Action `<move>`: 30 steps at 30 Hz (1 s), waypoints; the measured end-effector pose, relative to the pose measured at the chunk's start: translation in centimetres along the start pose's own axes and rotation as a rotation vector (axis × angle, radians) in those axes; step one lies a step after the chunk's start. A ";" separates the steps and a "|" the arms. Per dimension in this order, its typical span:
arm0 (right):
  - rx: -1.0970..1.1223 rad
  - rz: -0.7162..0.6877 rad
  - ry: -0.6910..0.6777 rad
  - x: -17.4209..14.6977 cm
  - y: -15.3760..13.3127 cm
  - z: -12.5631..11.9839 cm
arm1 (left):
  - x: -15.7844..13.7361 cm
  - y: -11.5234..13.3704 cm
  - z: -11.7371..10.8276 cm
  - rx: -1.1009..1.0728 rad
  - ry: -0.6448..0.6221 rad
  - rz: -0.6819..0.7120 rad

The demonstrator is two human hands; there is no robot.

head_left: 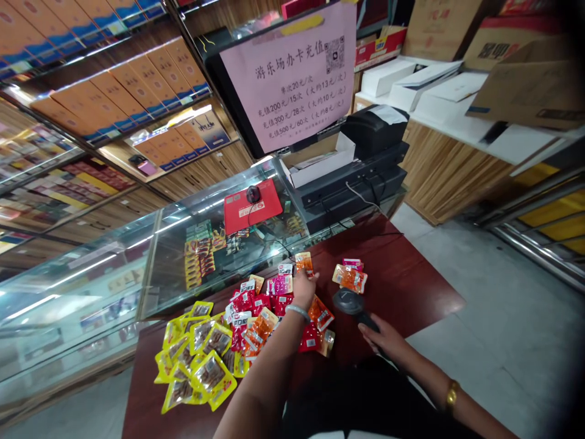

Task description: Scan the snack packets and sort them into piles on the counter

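Note:
My left hand (305, 288) reaches over the pile, its fingers closed at the lower edge of an orange snack packet (304, 262). Around that wrist lie red and pink snack packets (280, 285) and more orange ones (261, 326). To their left is a heap of yellow-edged clear snack packets (211, 372). My right hand (386, 336) grips the handle of a dark barcode scanner (348, 301). Just beyond the scanner head, a few packets (351, 278), orange and pink, lie apart from the pile.
The dark red tabletop (388, 262) adjoins a glass display counter (176, 225), on which a red mouse pad (269, 198) bears a black mouse (253, 194). Behind stand a monitor covered by a pink sign (292, 79), a cash drawer (351, 183) with cables, and white boxes (425, 79).

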State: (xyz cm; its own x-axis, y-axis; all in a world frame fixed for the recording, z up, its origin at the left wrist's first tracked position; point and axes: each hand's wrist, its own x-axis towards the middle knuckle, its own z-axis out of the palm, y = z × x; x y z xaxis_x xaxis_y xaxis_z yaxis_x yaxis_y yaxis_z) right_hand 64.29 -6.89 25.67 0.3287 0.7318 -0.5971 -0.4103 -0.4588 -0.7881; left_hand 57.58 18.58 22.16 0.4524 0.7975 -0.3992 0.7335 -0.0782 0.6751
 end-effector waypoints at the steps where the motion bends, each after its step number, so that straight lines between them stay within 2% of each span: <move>1: -0.010 -0.003 0.015 0.0 0.1 -0.1 | 0.9 0.1 -0.4 0.176 0.097 -0.013; 2: -0.019 -0.010 0.036 -0.1 0.1 -0.3 | 1.7 0.2 -0.7 0.315 0.155 -0.028; 4: -0.035 -0.022 0.078 -0.2 0.4 -0.5 | 3.0 0.3 -1.2 0.504 0.189 -0.054; 8: -0.039 -0.009 0.097 -0.6 1.5 -0.7 | 4.2 0.7 -1.3 0.628 0.160 -0.044; 10: -0.020 -0.007 0.108 -0.7 2.0 -0.8 | 4.1 0.7 -1.1 0.558 0.102 -0.040; 12: -0.006 -0.010 0.112 -0.8 2.0 -0.9 | 3.5 0.4 -0.8 0.397 -0.004 -0.018; 15: 0.018 -0.018 0.123 -0.7 1.0 -0.9 | 2.0 -0.5 0.2 0.111 -0.141 0.031; 18: 0.041 -0.051 0.130 -0.3 -0.3 -0.6 | 0.2 -1.3 1.4 -0.075 -0.210 0.052; 25: 0.063 -0.135 0.105 0.2 -1.5 -0.3 | -1.7 -1.9 2.4 -0.150 -0.266 0.089; 30: 0.034 -0.133 0.113 -0.8 -1.3 -0.4 | -2.6 -0.5 3.6 -0.274 -0.317 0.088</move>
State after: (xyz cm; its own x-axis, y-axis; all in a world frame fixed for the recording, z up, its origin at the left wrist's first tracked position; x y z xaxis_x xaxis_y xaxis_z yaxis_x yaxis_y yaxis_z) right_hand 64.88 -7.12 27.11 0.4751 0.7226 -0.5021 -0.3844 -0.3428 -0.8571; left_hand 57.85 14.43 20.66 0.6724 0.5683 -0.4743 0.5422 0.0581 0.8382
